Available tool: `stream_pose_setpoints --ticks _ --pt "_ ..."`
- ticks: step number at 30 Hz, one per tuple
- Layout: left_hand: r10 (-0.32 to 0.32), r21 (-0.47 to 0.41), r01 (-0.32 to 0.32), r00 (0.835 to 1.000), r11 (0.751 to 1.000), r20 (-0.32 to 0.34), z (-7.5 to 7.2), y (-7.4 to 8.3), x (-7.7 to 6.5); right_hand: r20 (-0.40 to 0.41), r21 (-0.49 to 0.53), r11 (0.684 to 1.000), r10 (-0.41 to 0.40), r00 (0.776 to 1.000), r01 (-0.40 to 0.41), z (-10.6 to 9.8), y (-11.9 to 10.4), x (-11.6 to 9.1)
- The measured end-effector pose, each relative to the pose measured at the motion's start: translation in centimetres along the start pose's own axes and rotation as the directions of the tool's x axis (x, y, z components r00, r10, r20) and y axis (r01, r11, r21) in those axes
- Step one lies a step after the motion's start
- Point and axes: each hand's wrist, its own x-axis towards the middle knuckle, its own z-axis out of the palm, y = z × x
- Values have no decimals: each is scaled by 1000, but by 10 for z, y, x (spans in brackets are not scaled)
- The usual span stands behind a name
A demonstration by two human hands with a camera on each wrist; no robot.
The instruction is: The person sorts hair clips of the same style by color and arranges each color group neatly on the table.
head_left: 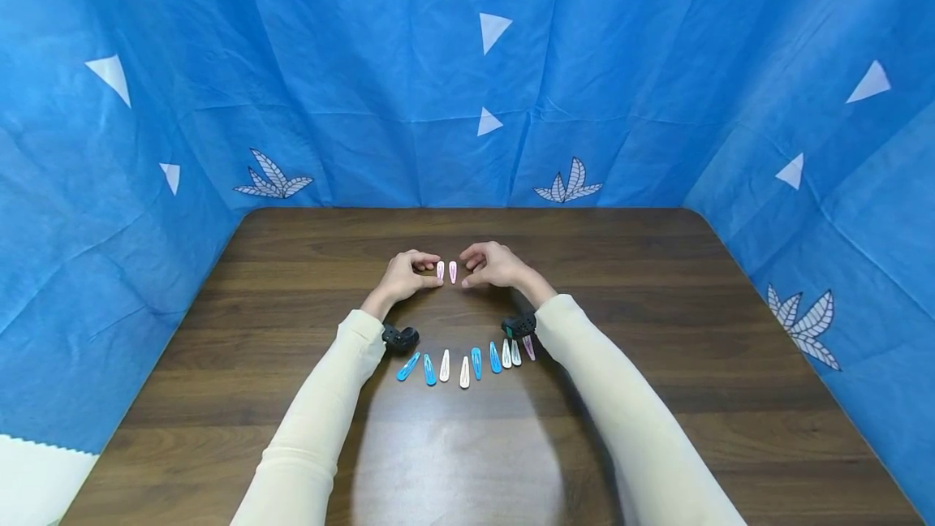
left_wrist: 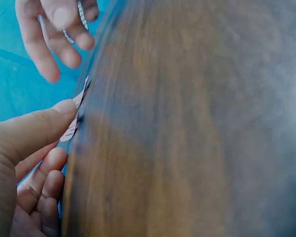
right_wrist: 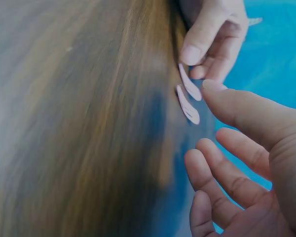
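Two pink snap hair clips lie side by side on the table. My left hand (head_left: 400, 275) has its thumb and fingertips at the ends of the left pink hair clip (head_left: 441, 270), seemingly pinching it; the thumb partly covers it in the left wrist view. Just right of that stands the other pink hair clip (head_left: 453, 272), apart from both hands. My right hand (head_left: 497, 265) is beside it, thumb and fingers spread apart and holding nothing. In the right wrist view both clips, the left one (right_wrist: 189, 83) and the right one (right_wrist: 188, 107), have their narrow ends toward my side.
Nearer me, a curved row of hair clips crosses the wooden table (head_left: 292, 307): blue clips (head_left: 429, 369), white clips (head_left: 464, 372) and a pink-purple clip (head_left: 529, 347) at its right end. Dark wrist cameras sit above the row. A blue curtain (head_left: 438, 63) surrounds the table's far sides.
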Motion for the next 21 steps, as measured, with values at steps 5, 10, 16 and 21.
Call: stream_pose_setpoints --ticks 5,10,16,21 --pt "-2 -3 2 1000 1000 -10 0 1 -1 4 -49 997 -56 998 57 -12 1 -24" --pt "13 14 -13 1000 1000 -4 1 1 -1 -35 -55 991 -123 992 121 -20 13 -58" --pt "22 14 -22 1000 1000 6 2 0 0 -98 -49 987 -157 983 153 -22 29 -101" --pt "14 3 -14 1000 1000 8 2 0 0 -138 -28 983 -184 973 182 -18 41 -130"
